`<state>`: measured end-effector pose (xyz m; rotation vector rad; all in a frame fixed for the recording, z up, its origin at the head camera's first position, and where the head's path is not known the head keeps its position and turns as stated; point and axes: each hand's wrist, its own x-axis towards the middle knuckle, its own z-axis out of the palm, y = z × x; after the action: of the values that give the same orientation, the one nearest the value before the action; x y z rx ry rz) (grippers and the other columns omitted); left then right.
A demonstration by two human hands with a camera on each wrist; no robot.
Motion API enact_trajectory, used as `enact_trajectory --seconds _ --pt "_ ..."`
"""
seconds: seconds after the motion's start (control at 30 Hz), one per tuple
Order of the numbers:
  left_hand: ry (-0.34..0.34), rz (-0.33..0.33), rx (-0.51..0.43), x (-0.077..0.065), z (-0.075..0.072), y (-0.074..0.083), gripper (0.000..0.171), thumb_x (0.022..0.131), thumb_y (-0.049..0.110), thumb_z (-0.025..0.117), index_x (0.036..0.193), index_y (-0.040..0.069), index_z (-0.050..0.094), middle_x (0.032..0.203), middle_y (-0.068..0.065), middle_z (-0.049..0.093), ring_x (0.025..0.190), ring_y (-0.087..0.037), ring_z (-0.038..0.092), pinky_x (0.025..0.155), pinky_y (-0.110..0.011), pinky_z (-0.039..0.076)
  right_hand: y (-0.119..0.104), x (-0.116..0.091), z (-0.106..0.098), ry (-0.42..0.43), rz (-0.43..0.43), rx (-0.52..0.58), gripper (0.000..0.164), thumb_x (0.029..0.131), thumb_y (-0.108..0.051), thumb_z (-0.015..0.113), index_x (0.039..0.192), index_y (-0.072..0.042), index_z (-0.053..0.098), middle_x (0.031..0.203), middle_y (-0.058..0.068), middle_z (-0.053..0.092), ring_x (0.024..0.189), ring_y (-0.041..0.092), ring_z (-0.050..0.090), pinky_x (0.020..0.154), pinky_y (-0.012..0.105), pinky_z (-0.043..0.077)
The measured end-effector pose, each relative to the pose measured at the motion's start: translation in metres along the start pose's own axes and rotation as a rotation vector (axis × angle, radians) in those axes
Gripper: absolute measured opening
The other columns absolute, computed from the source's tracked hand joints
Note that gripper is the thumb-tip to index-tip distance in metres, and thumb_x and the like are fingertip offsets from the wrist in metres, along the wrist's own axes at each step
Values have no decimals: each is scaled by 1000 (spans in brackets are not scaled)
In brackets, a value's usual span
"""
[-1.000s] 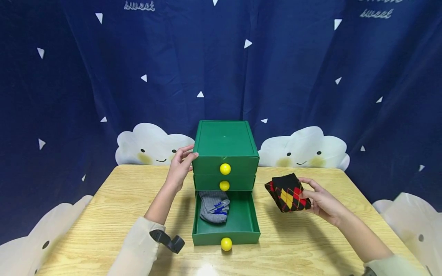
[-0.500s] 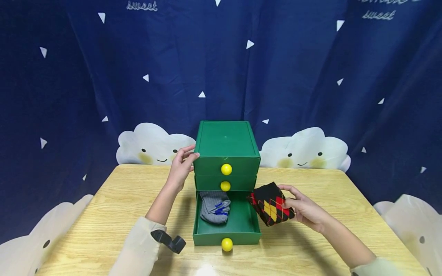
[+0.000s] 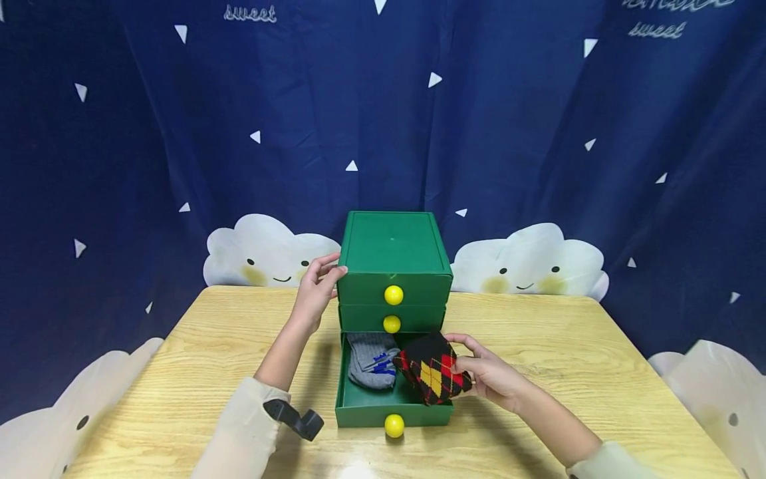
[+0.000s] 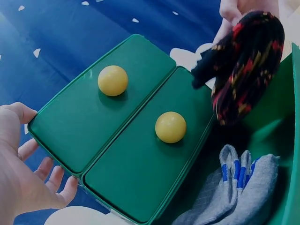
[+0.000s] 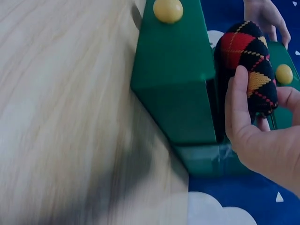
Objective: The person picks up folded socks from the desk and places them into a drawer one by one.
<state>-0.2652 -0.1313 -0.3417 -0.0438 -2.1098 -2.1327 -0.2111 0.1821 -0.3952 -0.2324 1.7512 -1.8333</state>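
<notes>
A green drawer unit [image 3: 391, 243] with yellow ball knobs stands mid-table, its bottom drawer [image 3: 359, 416] pulled out. In that drawer's left half lies a folded grey sock [image 3: 370, 362] with blue stripes. My right hand [image 3: 493, 378] pinches a folded black argyle sock [image 3: 432, 372], patterned red and yellow, over the drawer's right half. The left wrist view shows this argyle sock [image 4: 248, 65] above the grey one [image 4: 239, 187]. My left hand [image 3: 316, 289] rests against the unit's upper left side, thumb at the front corner and fingers along the side.
The two upper drawers [image 3: 359, 291] are closed. Wooden tabletop [image 3: 239, 346] surrounds the unit. Behind hangs a dark blue curtain [image 3: 299, 120] with white triangles and smiling clouds. A black strap mount [image 3: 293, 418] sits on the left sleeve.
My right hand has carried the argyle sock leftward and slightly down, from beside the unit to over the bottom drawer. My left hand keeps its place on the unit.
</notes>
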Motion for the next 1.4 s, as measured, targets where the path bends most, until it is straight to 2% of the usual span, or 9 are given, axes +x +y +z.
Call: enact_trajectory --seconds 0.3,0.43,0.5,0.6,0.7,0.83,0.93,1.2,1.4 --pt "3 -2 1 -1 0 -1 43 92 23 54 134 15 46 136 -12 44 121 -26 43 97 -48 40 8 19 24 163 -14 -33 62 84 -5 52 139 -8 24 129 25 49 99 26 62 80 50 53" --pt "7 -2 -1 -1 1 -3 43 92 22 54 134 15 46 135 -12 44 120 -25 44 95 -46 41 11 29 35 224 -23 -22 59 86 -3 52 138 -7 25 133 29 41 96 25 60 82 54 51" --pt "3 -3 0 -1 1 -3 43 92 22 54 134 15 46 135 -12 44 120 -25 44 95 -46 41 13 33 41 254 -18 -28 59 86 -2 52 139 -7 26 127 28 43 86 19 57 82 54 51" --pt "-4 -4 2 -2 2 -4 44 92 23 54 134 15 46 135 -12 44 120 -26 44 96 -47 40 16 38 49 294 -25 -64 57 88 0 52 139 -8 28 114 24 46 80 18 56 80 53 52" --pt "-8 -6 3 -2 2 -4 44 92 23 54 134 15 45 135 -12 44 121 -26 44 97 -48 40 21 41 56 328 -49 -101 58 89 3 52 140 -9 27 111 25 49 87 25 61 75 52 53" --pt "-10 -4 1 -2 3 -3 44 92 23 54 134 14 45 135 -12 44 120 -26 44 96 -47 40 24 43 62 349 -79 -140 59 89 6 51 140 -11 26 122 29 45 98 33 61 71 51 55" --pt "-10 -1 -1 -2 2 -3 44 92 23 54 134 14 45 135 -12 44 120 -26 44 96 -46 40 24 44 63 348 -74 -177 59 90 6 50 140 -13 26 127 29 41 97 32 60 69 50 55" --pt "-3 2 -2 -1 0 -1 43 93 22 52 135 14 44 136 -12 42 122 -27 43 98 -48 39 23 55 67 314 12 -289 55 92 4 46 140 -13 25 120 28 44 83 25 60 62 43 56" --pt "-4 0 -8 0 0 -2 43 93 22 53 135 15 44 136 -12 42 123 -27 42 99 -50 38 21 62 65 323 51 -333 54 94 2 42 142 -7 17 124 32 41 89 31 60 58 39 56"
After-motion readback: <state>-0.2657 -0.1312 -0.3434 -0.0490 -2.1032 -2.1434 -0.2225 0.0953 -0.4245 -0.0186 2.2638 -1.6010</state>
